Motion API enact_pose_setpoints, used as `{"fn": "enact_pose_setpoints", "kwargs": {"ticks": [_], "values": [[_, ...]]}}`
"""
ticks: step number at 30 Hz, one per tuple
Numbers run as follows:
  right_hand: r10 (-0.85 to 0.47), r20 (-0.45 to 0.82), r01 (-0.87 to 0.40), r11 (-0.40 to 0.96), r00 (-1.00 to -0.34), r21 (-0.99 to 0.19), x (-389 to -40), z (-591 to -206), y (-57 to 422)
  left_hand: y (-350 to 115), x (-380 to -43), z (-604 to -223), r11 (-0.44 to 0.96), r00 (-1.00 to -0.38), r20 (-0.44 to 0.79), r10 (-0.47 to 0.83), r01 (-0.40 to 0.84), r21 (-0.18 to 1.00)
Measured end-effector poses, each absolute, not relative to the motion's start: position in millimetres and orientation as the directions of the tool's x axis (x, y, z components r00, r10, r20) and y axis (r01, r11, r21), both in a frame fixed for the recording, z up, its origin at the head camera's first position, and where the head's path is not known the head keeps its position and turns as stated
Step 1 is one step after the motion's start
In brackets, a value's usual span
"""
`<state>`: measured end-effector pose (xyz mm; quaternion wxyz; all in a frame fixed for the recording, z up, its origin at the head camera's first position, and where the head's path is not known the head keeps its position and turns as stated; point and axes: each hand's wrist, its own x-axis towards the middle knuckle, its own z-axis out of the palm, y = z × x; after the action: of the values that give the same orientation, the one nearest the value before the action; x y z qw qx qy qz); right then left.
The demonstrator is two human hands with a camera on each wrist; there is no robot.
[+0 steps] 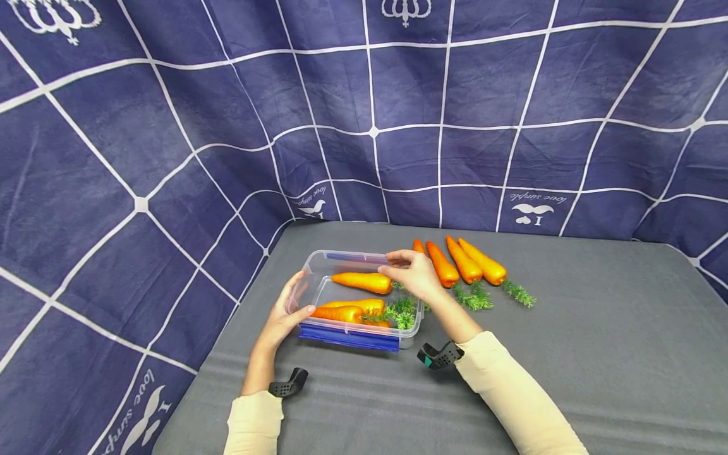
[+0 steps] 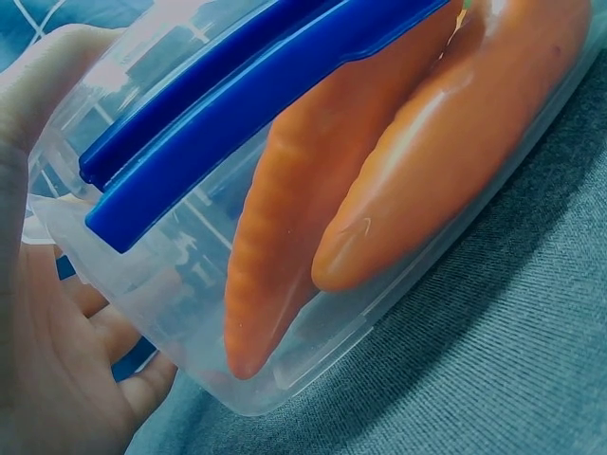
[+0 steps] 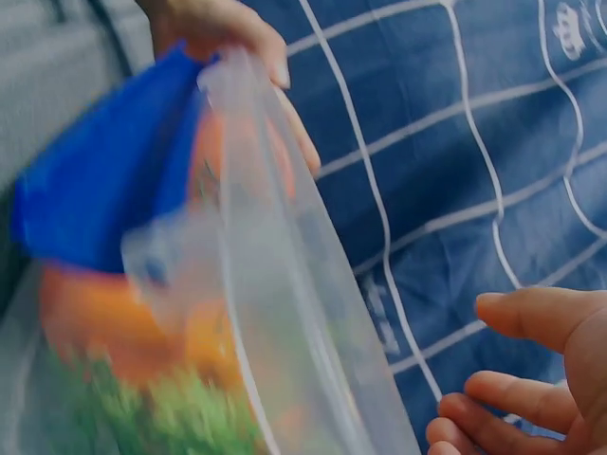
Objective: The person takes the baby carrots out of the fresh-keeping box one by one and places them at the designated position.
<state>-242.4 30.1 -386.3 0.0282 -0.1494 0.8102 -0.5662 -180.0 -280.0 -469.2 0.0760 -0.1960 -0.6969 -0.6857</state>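
My left hand grips a clear plastic food box at its left end, with the thumb over the rim and the fingers along the outside wall. A blue clip flap hangs along the front side, and another shows at the back. Inside lie several orange carrots with leafy green tops toward the right end. My right hand is over the box's back right corner. In the right wrist view, that hand's thumb and fingers are spread apart with nothing between them.
Several more carrots lie on the grey tabletop just right of the box, green tops toward me. A dark blue cloth with white lines hangs behind the table and along its left side.
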Motion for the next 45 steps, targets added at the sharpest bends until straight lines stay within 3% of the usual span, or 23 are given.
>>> {"fn": "enact_pose_setpoints", "kwargs": {"ticks": [10, 18, 29, 45], "values": [[-0.437, 0.109, -0.284, 0.359, -0.893, -0.889, -229, -396, -6, -280, -180, -469, 0.000, -0.922, 0.346, 0.173, 0.351, 0.936], [-0.546, -0.002, -0.275, 0.425, -0.838, -0.863, -217, -403, -24, -280, -179, -469, 0.020, -0.927, 0.335, 0.166, 0.343, 0.939], [-0.672, -0.001, -0.486, 0.536, -0.740, -0.690, -213, -414, -39, -280, -179, -468, 0.007, -0.923, 0.346, 0.169, 0.352, 0.936], [-0.575, -0.074, -0.250, 0.464, -0.815, -0.850, -216, -407, -28, -281, -180, -469, 0.040, -0.931, 0.329, 0.156, 0.339, 0.940]]}}
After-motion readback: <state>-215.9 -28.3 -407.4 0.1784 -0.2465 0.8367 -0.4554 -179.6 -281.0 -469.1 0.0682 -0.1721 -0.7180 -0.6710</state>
